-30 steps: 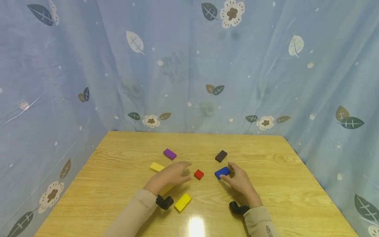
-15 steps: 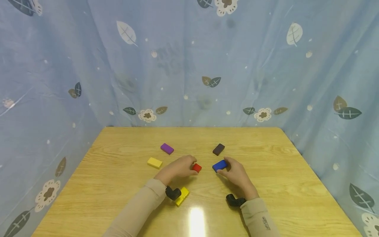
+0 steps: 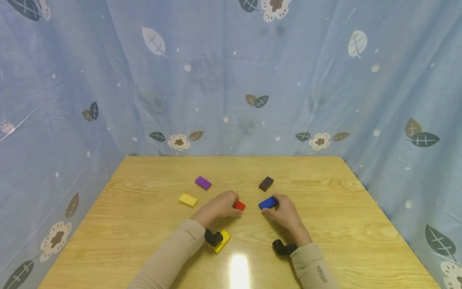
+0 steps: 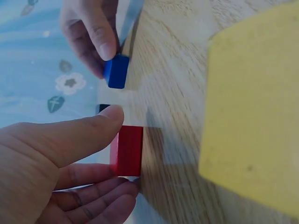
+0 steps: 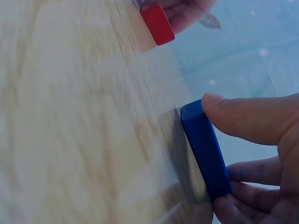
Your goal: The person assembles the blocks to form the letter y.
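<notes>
My left hand pinches a small red block between thumb and fingers near the middle of the table. In the left wrist view the thumb sits at one end of the red block and the fingertips at the other. To the right, my right hand grips a longer blue block. The right wrist view shows thumb and fingertips at opposite ends of the blue block, which lies close over the wood. A gap separates the two blocks.
Behind the hands lie a purple block and a dark brown block. A pale yellow block rests on the left. A brighter yellow block is partly hidden under the left wrist's black camera. Blue curtains surround the wooden table.
My left hand has moved right and forward to the red block and taken hold of it. The right hand has closed around the blue block. The head view has tilted slightly downward.
</notes>
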Motion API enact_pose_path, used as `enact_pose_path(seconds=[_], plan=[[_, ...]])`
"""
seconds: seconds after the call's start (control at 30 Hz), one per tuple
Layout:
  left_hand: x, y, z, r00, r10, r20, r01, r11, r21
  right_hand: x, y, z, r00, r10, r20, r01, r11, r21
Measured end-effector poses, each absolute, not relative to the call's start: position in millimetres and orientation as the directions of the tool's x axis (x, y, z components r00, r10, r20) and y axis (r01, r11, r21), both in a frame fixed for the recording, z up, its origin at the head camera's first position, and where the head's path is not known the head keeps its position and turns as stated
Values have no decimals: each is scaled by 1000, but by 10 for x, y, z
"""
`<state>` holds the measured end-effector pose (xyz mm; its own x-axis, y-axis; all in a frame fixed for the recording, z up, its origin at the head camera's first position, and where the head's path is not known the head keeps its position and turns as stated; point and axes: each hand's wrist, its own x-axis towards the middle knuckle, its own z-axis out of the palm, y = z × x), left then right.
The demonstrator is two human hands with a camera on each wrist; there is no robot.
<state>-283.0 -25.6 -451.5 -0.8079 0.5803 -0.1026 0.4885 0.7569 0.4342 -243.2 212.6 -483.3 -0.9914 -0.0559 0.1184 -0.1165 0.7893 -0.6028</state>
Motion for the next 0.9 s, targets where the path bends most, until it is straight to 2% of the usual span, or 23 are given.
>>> enact_pose_path(seconds=[0.43, 0.9], plan=[[-2854, -202, -4546, -843, 532, -84, 454, 785, 421, -2479, 2067, -4863, -990, -29, 136, -110, 764, -636], [-2846, -177, -4559, -843, 533, -81, 459, 788, 411, -2456, 2070, -4878, -989, -18, 146, -113, 729, -675]])
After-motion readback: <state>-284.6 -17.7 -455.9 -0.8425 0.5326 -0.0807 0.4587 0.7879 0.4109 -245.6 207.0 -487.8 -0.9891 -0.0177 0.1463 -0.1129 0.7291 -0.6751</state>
